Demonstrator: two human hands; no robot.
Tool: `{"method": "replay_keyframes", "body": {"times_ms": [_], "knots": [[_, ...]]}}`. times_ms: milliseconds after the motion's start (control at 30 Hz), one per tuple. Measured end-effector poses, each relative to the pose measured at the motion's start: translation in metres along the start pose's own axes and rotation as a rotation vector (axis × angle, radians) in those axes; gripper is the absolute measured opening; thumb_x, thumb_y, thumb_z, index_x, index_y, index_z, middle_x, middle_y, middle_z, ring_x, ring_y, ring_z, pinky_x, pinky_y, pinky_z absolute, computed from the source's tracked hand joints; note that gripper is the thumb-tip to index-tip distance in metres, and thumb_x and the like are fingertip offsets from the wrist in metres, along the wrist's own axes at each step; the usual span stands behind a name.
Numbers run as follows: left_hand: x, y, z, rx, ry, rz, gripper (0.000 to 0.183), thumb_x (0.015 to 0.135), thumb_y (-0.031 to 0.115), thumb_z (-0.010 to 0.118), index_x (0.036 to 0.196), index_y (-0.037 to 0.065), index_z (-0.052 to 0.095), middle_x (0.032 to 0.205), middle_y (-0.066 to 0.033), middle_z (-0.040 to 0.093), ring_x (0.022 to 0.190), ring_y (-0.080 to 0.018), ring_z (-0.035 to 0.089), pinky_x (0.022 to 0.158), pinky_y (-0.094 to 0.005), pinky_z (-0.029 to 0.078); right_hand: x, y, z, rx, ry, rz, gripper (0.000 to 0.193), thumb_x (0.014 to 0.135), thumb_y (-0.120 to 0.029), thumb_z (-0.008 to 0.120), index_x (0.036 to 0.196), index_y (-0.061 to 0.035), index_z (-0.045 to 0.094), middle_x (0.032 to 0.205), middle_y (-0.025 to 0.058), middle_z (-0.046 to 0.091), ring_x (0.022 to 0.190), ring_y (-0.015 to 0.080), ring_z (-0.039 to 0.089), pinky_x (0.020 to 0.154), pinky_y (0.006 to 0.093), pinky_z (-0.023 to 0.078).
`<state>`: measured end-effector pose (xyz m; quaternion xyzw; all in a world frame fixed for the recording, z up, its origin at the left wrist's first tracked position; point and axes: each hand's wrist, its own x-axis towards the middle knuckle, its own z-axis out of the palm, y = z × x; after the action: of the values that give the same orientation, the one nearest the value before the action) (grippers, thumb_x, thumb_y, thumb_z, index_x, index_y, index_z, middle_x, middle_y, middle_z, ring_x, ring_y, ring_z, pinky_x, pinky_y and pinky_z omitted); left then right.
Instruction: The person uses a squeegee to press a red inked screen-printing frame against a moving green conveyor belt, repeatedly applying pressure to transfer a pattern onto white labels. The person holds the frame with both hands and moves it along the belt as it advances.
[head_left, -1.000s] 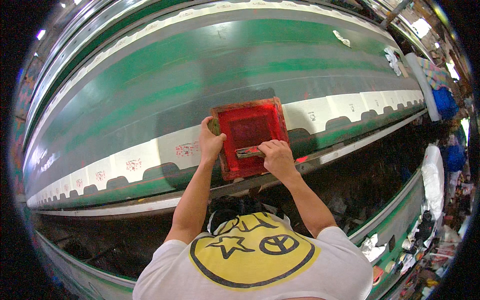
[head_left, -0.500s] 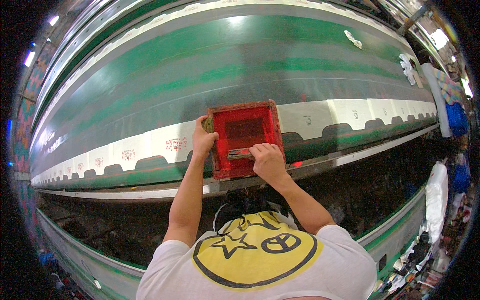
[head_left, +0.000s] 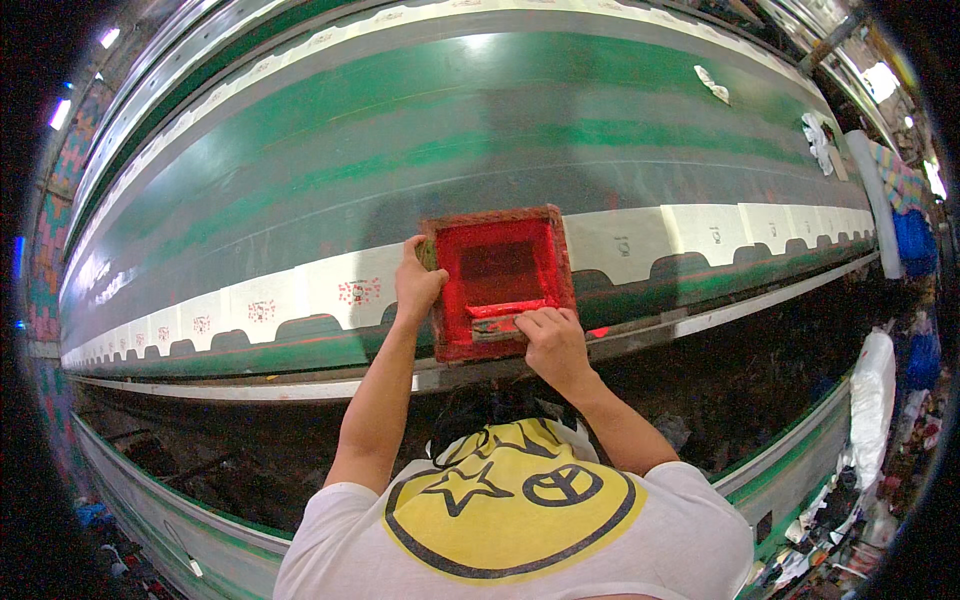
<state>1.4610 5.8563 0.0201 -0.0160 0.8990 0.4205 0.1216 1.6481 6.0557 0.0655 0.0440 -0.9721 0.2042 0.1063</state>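
A small red-stained screen printing frame (head_left: 492,218) lies on a row of pale panels at the table's near edge. My left hand (head_left: 418,286) is closed around its left side. Between the fingers of my right hand (head_left: 556,345) is a squeegee (head_left: 494,326), which rests inside the frame near its close side. A bright strip of red ink (head_left: 508,308) lies just beyond the squeegee. Left of the frame, a pale panel (head_left: 358,291) carries red marks around a small dark print. To the right, another panel (head_left: 622,243) bears only a dark print.
The long green and grey table (head_left: 400,130) spans the view, with a metal rail (head_left: 300,388) along its near side. Crumpled white scraps (head_left: 712,85) lie at the far right. White rolls and a blue bundle (head_left: 914,240) stand past the right end. Behind me runs another green-edged table (head_left: 190,520).
My right hand has drawn the squeegee toward me, close to the near side of the frame. The ink strip beyond it now shows. My left hand keeps its hold on the frame.
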Motion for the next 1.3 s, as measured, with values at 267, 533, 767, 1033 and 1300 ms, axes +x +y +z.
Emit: {"method": "replay_keyframes", "body": {"times_ms": [267,533,767,1033,1300], "knots": [[0.0,-0.007,0.002,-0.037,0.013,0.062,0.073,0.069,0.009,0.078,0.137,0.012,0.053,0.118,-0.0206,0.071,0.11,-0.0421,0.068,0.095,-0.0482,0.053,0.04,0.025,0.04,-0.151,0.167,-0.112,0.022,0.082,-0.008,0.064,0.103,-0.0093,0.069,0.113,0.0054,0.07,0.109,0.0227,0.064,0.094,0.0435,0.047],[0.003,-0.013,0.004,-0.058,0.035,0.147,0.072,0.07,0.007,0.078,0.136,0.012,0.052,0.117,-0.0219,0.07,0.111,-0.0434,0.067,0.095,-0.0482,0.053,0.119,0.043,0.025,-0.083,0.142,-0.074,0.021,0.081,-0.002,0.062,0.098,-0.0081,0.073,0.098,0.0051,0.076,0.098,0.0253,0.07,0.089,0.0423,0.05],[0.008,-0.022,0.012,-0.16,-0.034,0.078,0.074,0.071,0.009,0.077,0.139,0.015,0.049,0.109,-0.0246,0.072,0.105,-0.0454,0.068,0.093,-0.0493,0.053,0.098,0.042,0.038,-0.09,0.074,-0.047,0.022,0.08,-0.005,0.061,0.099,-0.009,0.072,0.102,0.0059,0.075,0.1,0.0273,0.068,0.089,0.0445,0.049],[-0.008,0.009,-0.003,-0.222,-0.069,-0.007,0.073,0.068,0.003,0.073,0.138,0.01,0.052,0.122,-0.0185,0.068,0.111,-0.034,0.068,0.098,-0.0421,0.052,0.007,0.009,0.019,-0.065,0.053,-0.042,0.025,0.081,-0.003,0.062,0.104,-0.0072,0.072,0.109,0.0055,0.073,0.107,0.0246,0.066,0.095,0.0431,0.047],[-0.021,0.051,0.041,-0.284,0.021,0.06,0.074,0.067,0.002,0.073,0.137,0.012,0.053,0.119,-0.0153,0.069,0.111,-0.0298,0.067,0.099,-0.0394,0.052,0.008,0.06,-0.027,-0.082,0.101,-0.08,0.019,0.081,-0.009,0.063,0.099,-0.0092,0.069,0.106,0.0046,0.072,0.102,0.0238,0.066,0.093,0.0424,0.047]]}}
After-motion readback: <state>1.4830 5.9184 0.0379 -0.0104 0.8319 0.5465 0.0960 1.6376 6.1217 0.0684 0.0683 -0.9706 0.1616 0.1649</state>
